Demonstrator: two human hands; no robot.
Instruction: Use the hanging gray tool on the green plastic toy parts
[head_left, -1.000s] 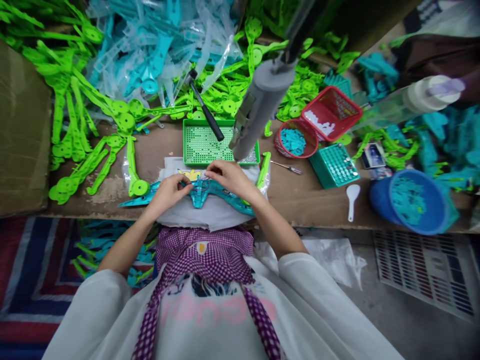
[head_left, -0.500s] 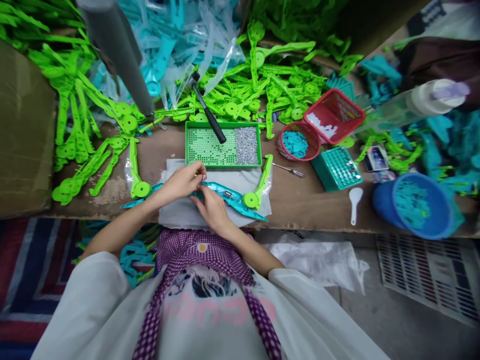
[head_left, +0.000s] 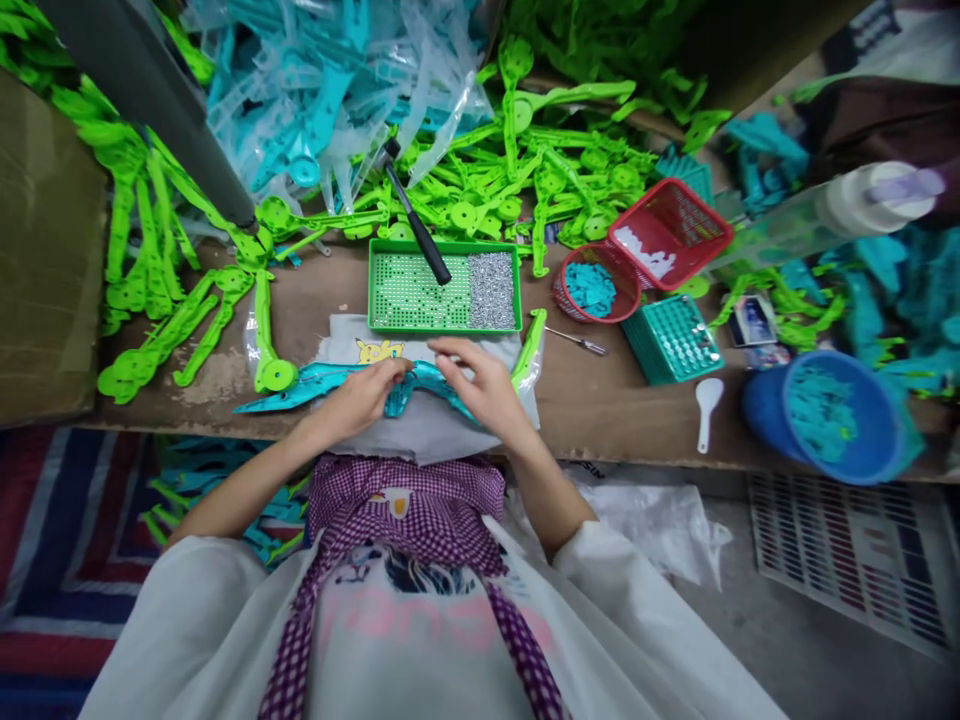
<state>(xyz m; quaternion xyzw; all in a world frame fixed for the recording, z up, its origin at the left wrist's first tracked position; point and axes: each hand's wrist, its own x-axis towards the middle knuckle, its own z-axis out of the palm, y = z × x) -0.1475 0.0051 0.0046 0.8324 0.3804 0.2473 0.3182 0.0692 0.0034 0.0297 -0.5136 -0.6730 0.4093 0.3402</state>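
Observation:
A long turquoise plastic frame [head_left: 300, 388] lies across a grey cloth [head_left: 409, 437] in front of me. Green plastic arms are joined to it: the left arm [head_left: 264, 330] ends in a round disc, and the right arm [head_left: 530, 350] is partly covered by my hand. My left hand [head_left: 361, 398] lies over the middle of the frame, its thumb and fingertips pinched together; what sits between them is too small to tell. Just to the right, my right hand [head_left: 486, 388] is over the frame with thumb and forefinger apart, and nothing shows in it.
Behind the cloth stands a green tray [head_left: 370, 290] of small metal pins, a hammer [head_left: 420, 232] lying across it. Rightward are a screwdriver [head_left: 576, 341], red baskets [head_left: 637, 262], a teal basket [head_left: 660, 350], a white spoon [head_left: 706, 412] and a blue bucket [head_left: 772, 410]. Green parts [head_left: 465, 190] pile behind.
My right hand has moved right and slightly up, and its fingers have parted. My left hand has come down and left onto the frame. The frame has turned, uncovering a yellow print on the cloth.

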